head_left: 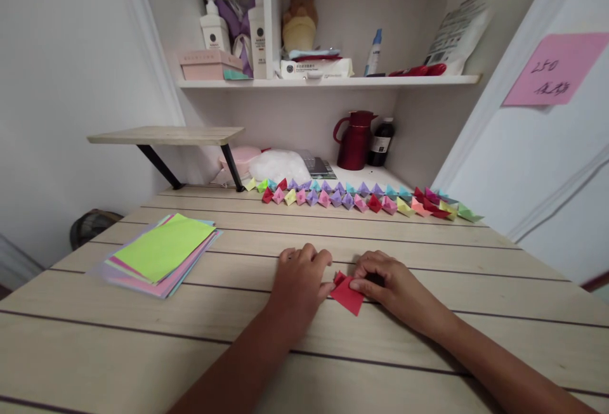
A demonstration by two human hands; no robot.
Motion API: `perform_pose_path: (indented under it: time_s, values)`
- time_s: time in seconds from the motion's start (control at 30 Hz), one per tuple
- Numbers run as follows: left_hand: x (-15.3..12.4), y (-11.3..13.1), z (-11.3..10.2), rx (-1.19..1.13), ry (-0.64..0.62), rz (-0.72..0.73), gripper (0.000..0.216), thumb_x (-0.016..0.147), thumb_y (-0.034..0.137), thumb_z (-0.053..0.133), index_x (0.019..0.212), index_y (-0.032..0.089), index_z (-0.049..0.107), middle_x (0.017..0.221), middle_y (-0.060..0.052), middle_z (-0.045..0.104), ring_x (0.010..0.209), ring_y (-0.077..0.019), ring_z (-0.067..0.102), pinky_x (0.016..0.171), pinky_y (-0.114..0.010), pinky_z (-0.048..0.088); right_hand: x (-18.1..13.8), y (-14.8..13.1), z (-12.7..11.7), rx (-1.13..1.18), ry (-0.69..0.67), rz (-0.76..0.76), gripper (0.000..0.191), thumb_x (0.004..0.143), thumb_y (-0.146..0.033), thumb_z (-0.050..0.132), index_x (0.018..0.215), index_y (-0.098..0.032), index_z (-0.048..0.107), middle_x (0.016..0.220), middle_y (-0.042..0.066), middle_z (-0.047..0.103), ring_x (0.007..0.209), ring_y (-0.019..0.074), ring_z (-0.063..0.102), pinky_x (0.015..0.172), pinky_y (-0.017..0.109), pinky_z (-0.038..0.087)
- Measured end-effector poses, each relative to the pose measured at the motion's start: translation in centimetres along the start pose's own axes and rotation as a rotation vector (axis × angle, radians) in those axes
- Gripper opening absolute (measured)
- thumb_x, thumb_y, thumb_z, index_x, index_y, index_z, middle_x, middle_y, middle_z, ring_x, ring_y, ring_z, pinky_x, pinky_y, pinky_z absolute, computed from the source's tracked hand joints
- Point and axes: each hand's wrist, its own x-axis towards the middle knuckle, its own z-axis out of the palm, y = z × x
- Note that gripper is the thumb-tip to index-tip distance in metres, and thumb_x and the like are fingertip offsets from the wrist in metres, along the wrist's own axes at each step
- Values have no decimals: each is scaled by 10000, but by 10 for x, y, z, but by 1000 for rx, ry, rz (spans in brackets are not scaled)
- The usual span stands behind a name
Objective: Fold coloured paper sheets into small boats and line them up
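A small folded red paper [347, 295] lies on the wooden table [238, 338] in front of me. My left hand [299, 279] rests curled beside its left edge, fingertips touching it. My right hand [385, 282] pinches the paper's right side with fingers pressed together on a fold. Part of the paper is hidden under both hands.
A stack of coloured paper sheets [162, 252], green on top, lies at the left. Two rows of several folded paper boats [356, 200] line the table's back. Behind stand a red jug [354, 140], a dark bottle [381, 142] and a small wooden shelf [166, 135].
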Motion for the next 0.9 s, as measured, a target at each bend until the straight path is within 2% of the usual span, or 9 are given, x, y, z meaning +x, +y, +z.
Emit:
perform_pose_path:
  time_s: [0.13, 0.3, 0.4, 0.53, 0.6, 0.7, 0.8, 0.9]
  values:
    - [1, 0, 1, -29, -21, 41, 199, 814, 212, 621, 994, 270, 559, 1027, 0, 576, 1013, -181, 536, 968, -387, 314, 0, -3, 3, -41, 19, 36, 259, 904, -361, 524, 689, -226, 576, 767, 17, 645, 794, 202, 580, 755, 349, 434]
    - [1, -4, 4, -57, -31, 35, 139, 823, 228, 597, 953, 241, 551, 999, -5, 589, 1003, -189, 535, 924, -374, 342, 3, -1, 10, -187, 58, 63, 229, 894, -346, 513, 699, -228, 541, 753, 18, 613, 766, 204, 571, 711, 343, 420]
    - [1, -7, 4, -60, -32, 51, 195, 834, 225, 575, 1026, 248, 550, 1035, -11, 582, 1016, -190, 525, 911, -360, 353, 4, 2, 14, -237, 80, 67, 219, 877, -350, 529, 696, -226, 529, 744, 18, 599, 736, 197, 563, 691, 333, 414]
    - [-2, -7, 0, -37, -48, 217, 340, 878, 143, 474, 1160, 314, 554, 1049, -12, 555, 977, -170, 518, 870, -319, 365, 4, 5, 16, -273, 95, 80, 168, 862, -319, 535, 724, -223, 536, 768, 18, 591, 707, 185, 552, 670, 321, 403]
    - [-3, -6, -1, -12, -53, 297, 409, 888, 105, 435, 1177, 364, 565, 1022, -3, 548, 920, -156, 517, 838, -307, 367, 3, 5, 16, -253, 94, 92, 117, 855, -282, 533, 753, -225, 545, 787, 18, 593, 719, 186, 556, 668, 317, 406]
    - [-3, -7, 0, 43, -65, 323, 391, 894, 118, 446, 1129, 384, 610, 980, 0, 554, 872, -157, 509, 789, -306, 366, 3, 5, 13, -162, 92, 86, 35, 844, -247, 544, 843, -234, 576, 833, 17, 601, 749, 183, 570, 692, 317, 426]
    - [-4, -8, 0, 111, -74, 315, 300, 911, 177, 462, 1035, 365, 660, 1013, -5, 573, 888, -173, 509, 785, -327, 367, 2, 4, 10, -61, 85, 65, 110, 839, -226, 553, 937, -245, 599, 870, 16, 602, 766, 174, 581, 706, 309, 448]
    - [-8, -9, -1, 185, -54, 336, 273, 914, 211, 471, 1065, 354, 648, 1115, -20, 585, 959, -205, 504, 847, -376, 364, 0, 4, 9, -41, 89, 60, 141, 842, -214, 551, 963, -246, 615, 883, 18, 604, 776, 172, 592, 725, 313, 460]
